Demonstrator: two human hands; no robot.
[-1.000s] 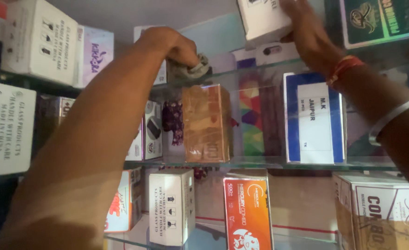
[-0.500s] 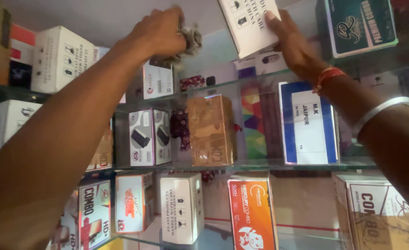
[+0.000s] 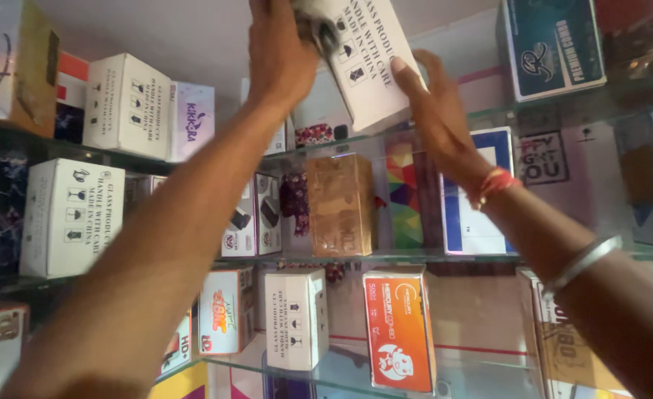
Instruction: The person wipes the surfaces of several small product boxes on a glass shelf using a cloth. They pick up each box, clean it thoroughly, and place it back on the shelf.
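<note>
Both my arms reach up to the top of a glass shelf unit. My right hand point(image 3: 433, 118) holds a white cardboard box point(image 3: 371, 74) from below and behind, tilted, above the upper shelf. My left hand point(image 3: 278, 55) is closed on a crumpled grey cloth point(image 3: 313, 21) and presses it against the box's upper left corner. An orange thread and a metal bangle sit on my right wrist. The top of the box is cut off by the frame edge.
Glass shelves point(image 3: 415, 257) are packed with boxes. A golden-brown box point(image 3: 339, 203) and a blue-and-white box point(image 3: 481, 222) stand on the middle shelf. An orange box point(image 3: 399, 329) and a white box point(image 3: 294, 318) stand lower. A dark teal box point(image 3: 552, 44) stands top right.
My left hand has moved right and up with the cloth, from the shelf to the white box. My right hand has brought the box down and to the left.
</note>
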